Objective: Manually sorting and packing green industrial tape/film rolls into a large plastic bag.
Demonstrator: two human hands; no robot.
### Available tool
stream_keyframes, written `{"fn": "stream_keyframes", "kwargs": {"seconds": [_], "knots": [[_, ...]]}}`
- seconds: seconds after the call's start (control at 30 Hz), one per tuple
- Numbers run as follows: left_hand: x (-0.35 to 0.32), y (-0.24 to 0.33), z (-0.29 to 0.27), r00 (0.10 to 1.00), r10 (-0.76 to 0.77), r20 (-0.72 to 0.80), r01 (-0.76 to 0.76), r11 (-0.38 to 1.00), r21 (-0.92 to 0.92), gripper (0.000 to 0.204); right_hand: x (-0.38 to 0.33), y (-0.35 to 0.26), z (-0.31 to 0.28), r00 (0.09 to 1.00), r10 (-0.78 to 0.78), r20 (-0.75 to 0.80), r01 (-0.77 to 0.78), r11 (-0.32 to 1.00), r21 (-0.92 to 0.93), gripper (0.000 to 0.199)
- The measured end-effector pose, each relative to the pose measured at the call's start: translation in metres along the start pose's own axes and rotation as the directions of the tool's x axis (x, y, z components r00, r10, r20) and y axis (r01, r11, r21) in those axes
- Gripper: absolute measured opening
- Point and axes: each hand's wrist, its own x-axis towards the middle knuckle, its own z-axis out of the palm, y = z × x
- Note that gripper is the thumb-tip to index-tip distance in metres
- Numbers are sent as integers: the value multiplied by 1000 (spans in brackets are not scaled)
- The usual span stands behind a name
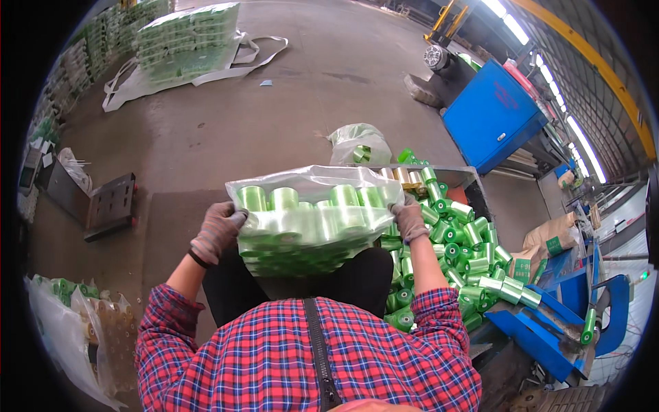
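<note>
A clear plastic bag (pixel 302 225) packed with rolls of green film stands in front of me, between my knees. My left hand (pixel 220 229), in a grey-brown work glove, grips the bag's left upper corner. At the opposite corner my right hand (pixel 410 218), gloved alike, has its fingers closed on the plastic. The bag's mouth is stretched wide between the two hands. Several green film rolls (pixel 285 199) stand upright in the top layer, with more layers below seen through the plastic.
Loose green rolls (pixel 473 257) lie heaped at my right. A blue cabinet (pixel 495 113) stands at the far right, a blue machine (pixel 549 329) nearer. Ahead is a small bag (pixel 360 145); far left, stacked bagged rolls (pixel 185 41). A dark metal stand (pixel 110 206) is left.
</note>
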Motion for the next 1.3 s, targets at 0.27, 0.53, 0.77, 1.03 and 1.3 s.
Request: {"fn": "stream_keyframes", "kwargs": {"seconds": [0.27, 0.53, 0.77, 1.03, 1.3], "knots": [[14, -5, -113, 895, 285, -344, -433, 743, -510, 28, 4, -32, -34, 963, -129, 239, -42, 800, 599, 40], [57, -79, -17, 912, -185, 367, 301, 908, -290, 30, 63, 4, -1, 897, -104, 430, 26, 983, 183, 36], [25, -3, -14, 978, -69, -195, -81, 739, -669, 16, -12, -80, 52, 806, -388, 448, 592, 490, -640, 39], [-5, -15, -27, 805, 340, -487, -533, 775, -340, 13, -10, -9, -70, 897, -381, -223, 434, 851, 296, 47], [72, -12, 49, 901, -82, -427, -178, 827, -534, 41, 55, 32, 17, 939, -237, -249, 206, 968, -144, 52]]}}
